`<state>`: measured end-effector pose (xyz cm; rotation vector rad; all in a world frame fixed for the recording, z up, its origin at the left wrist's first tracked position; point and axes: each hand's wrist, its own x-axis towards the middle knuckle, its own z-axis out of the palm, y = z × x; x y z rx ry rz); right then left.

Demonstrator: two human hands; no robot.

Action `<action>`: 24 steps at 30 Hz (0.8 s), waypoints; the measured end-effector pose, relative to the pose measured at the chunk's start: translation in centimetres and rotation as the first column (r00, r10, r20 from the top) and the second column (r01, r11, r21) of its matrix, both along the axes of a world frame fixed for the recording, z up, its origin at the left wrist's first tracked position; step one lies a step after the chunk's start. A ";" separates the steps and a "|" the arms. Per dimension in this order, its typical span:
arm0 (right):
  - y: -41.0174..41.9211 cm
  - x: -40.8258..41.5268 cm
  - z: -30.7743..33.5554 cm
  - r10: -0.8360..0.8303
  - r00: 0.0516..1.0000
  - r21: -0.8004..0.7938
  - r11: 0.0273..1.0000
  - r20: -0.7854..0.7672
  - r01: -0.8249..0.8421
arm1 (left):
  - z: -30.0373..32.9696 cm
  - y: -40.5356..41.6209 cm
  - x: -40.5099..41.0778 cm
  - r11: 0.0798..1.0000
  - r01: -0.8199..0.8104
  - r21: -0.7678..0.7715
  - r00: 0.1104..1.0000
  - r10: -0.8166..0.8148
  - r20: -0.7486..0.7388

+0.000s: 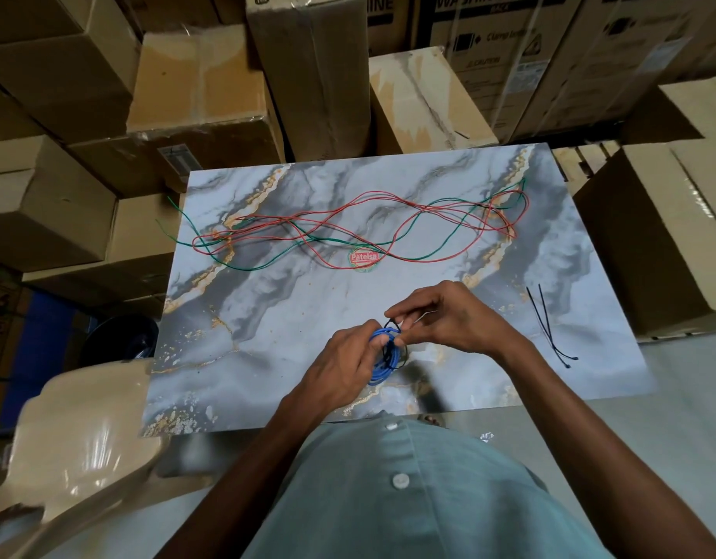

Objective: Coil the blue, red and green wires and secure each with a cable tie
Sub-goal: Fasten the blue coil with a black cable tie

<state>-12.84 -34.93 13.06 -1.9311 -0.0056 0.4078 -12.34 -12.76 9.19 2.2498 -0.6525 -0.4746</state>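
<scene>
A coiled blue wire (378,367) hangs above the near middle of the marble-patterned board (291,336), gripped by my left hand (342,371). A black cable tie (389,349) loops around the coil, and my right hand (449,316) pinches the tie at the top of the coil. The red wire (388,229) and the green wire (267,264) lie loose and tangled together across the far half of the board. Two spare black cable ties (547,328) rest on the board at the right.
Cardboard boxes (203,82) are stacked behind and to both sides of the board. A beige plastic chair (78,445) stands at the near left. A round red "Patelsa" sticker (364,258) marks the board's middle.
</scene>
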 end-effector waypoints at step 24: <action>2.7 -1.0 -1.1 -0.178 0.961 -0.197 0.955 0.213 0.220 | -0.1 0.0 0.5 0.999 -0.035 -0.016 0.999 0.035 -0.026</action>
